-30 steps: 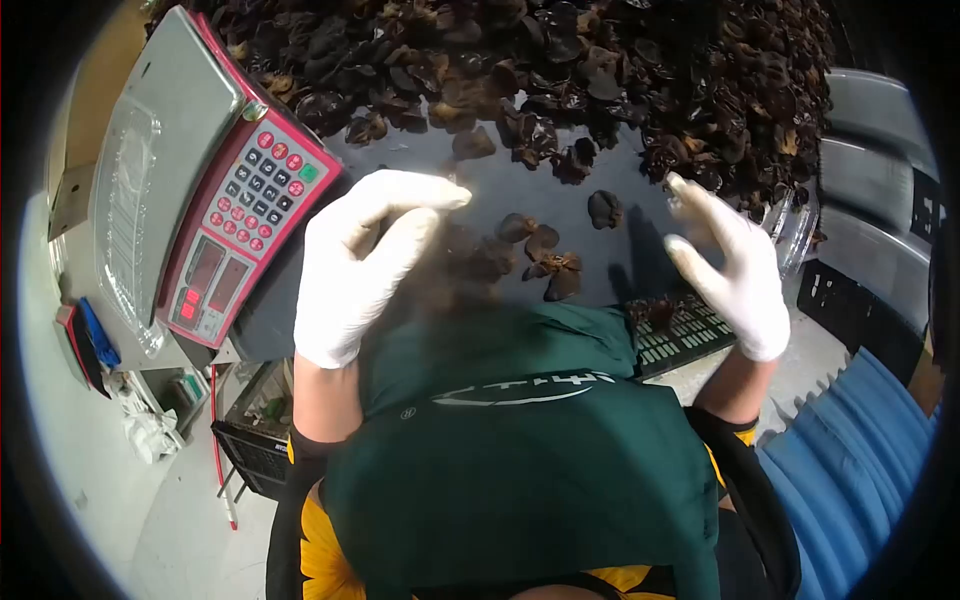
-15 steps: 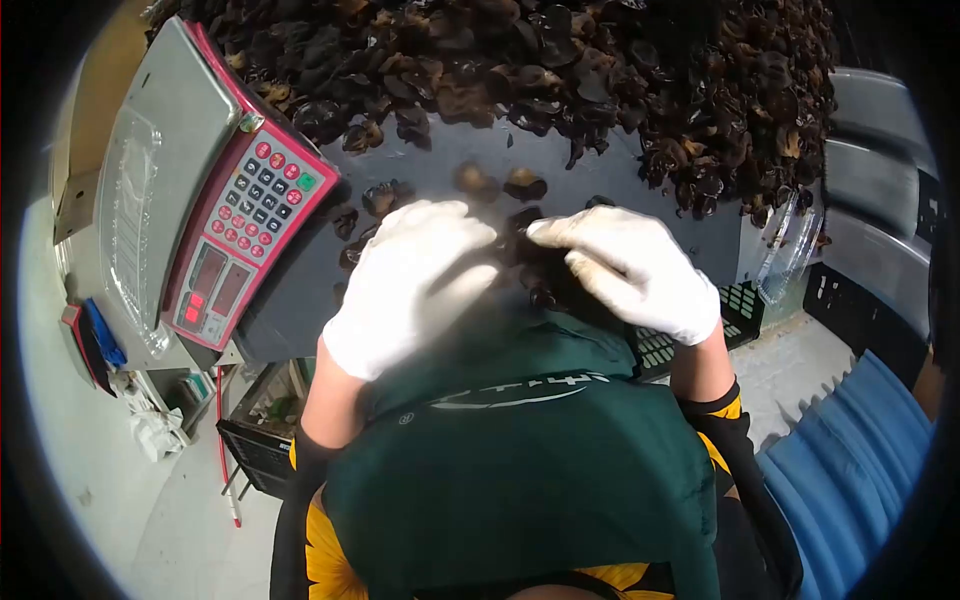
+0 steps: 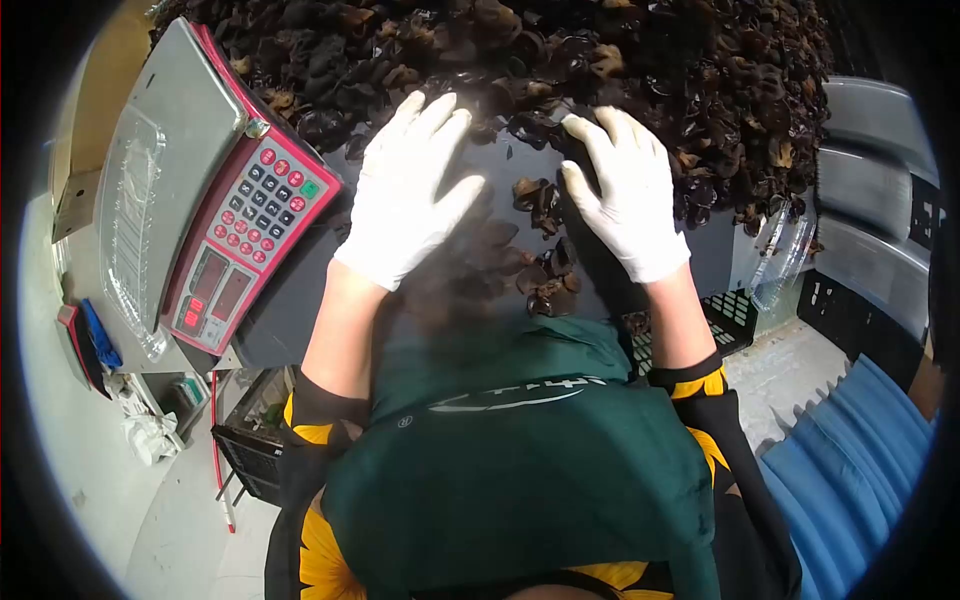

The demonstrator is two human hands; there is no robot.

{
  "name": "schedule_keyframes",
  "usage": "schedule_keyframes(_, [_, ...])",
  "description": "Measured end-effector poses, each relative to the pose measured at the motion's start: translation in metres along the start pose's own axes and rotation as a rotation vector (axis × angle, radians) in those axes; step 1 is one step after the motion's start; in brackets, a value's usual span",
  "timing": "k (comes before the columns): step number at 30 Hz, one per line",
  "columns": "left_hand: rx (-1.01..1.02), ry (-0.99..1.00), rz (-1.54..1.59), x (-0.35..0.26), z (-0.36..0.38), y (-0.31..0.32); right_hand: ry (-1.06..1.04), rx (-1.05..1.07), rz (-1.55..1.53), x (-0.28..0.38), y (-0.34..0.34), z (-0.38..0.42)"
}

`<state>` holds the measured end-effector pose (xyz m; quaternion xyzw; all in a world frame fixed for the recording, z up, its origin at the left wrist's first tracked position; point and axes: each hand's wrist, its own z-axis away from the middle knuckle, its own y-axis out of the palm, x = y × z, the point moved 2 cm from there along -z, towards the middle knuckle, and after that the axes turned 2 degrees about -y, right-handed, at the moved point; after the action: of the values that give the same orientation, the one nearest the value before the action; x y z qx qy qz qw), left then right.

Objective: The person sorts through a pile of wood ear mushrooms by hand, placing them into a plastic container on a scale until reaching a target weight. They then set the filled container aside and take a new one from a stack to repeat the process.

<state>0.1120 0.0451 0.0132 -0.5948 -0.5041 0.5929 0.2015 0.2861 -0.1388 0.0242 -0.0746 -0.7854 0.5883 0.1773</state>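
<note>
Both hands wear white gloves and reach forward over a dark tabletop (image 3: 290, 300). My left hand (image 3: 410, 190) is open, its fingers extended toward the near edge of a large heap of dark brown wood ear mushrooms (image 3: 480, 60). My right hand (image 3: 630, 190) is also open, thumb apart, with its fingertips right at the heap's edge. Between the hands lie a few loose mushroom pieces (image 3: 540, 205). More pieces (image 3: 553, 280) sit closer to my green apron (image 3: 520, 460), and some beside my left wrist are blurred by motion.
On the left stands a pink and grey weighing scale (image 3: 245, 215) with clear plastic trays (image 3: 135, 220) on its pan. Grey bins (image 3: 870, 170) line the right side. Below the table are a black crate (image 3: 735, 315) and another crate (image 3: 255, 450). Blue fabric (image 3: 850, 450) lies at lower right.
Both hands have moved forward from close to the apron to the heap's edge, and their fingers have opened out. Loose pieces now lie near the apron where the hands were.
</note>
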Motion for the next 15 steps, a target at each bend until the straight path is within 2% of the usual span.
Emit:
schedule_keyframes(3, [0.013,-0.017,0.012,0.005,0.008,0.0,0.012,-0.093,-0.088,-0.003,-0.007,0.005])
schedule_keyframes(4, [0.023,-0.025,0.013,0.005,0.01,0.0,0.02,-0.189,-0.106,0.001,-0.01,0.003])
schedule_keyframes(7, [0.048,-0.05,-0.009,0.0,0.004,-0.003,-0.063,-0.293,-0.118,0.006,-0.012,-0.023])
schedule_keyframes(11, [0.029,-0.046,-0.011,0.0,0.008,-0.001,-0.101,-0.285,0.026,0.018,0.011,-0.057])
schedule_keyframes(15, [0.01,-0.042,0.018,0.004,0.013,0.002,-0.134,-0.312,-0.009,0.009,0.004,-0.059])
